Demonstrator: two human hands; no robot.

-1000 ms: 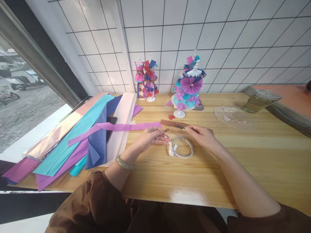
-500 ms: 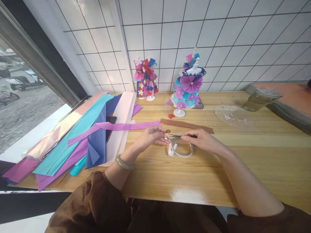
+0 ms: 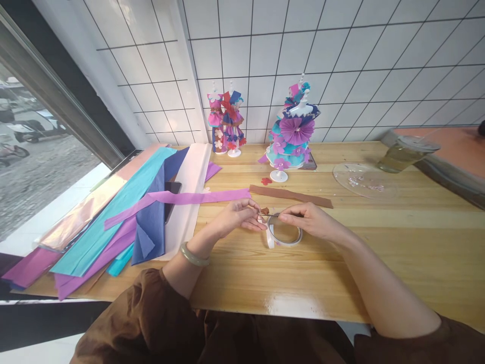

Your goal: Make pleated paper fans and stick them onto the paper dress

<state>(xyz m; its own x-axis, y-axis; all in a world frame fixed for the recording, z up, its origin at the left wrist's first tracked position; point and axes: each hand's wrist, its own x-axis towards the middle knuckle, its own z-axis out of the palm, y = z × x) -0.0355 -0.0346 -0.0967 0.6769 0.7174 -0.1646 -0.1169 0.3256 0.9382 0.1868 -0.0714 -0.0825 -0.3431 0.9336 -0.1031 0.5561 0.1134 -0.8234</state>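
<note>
My left hand, a pale bangle on its wrist, is closed with thumb and fingers around a small brown paper piece that looks like a cut flower. A little white bit shows by these fingertips, too small to name. My right hand pinches a pair of thin dark tweezers, whose tips point left and reach the brown piece at the left fingers. Just below the tweezers, a roll of white tape lies on the table, its loose end curling at its left side.
Behind my hands lie a purple strip, a brown strip and a red paper flower. Crepe paper sheets are piled left. Small dressed stands line the wall. A clear plate and a cup sit right.
The brown piece has come slightly nearer and to the right, against the tweezers. My right hand has shifted a little left. The tape's loose end has swung right, beside the roll.
</note>
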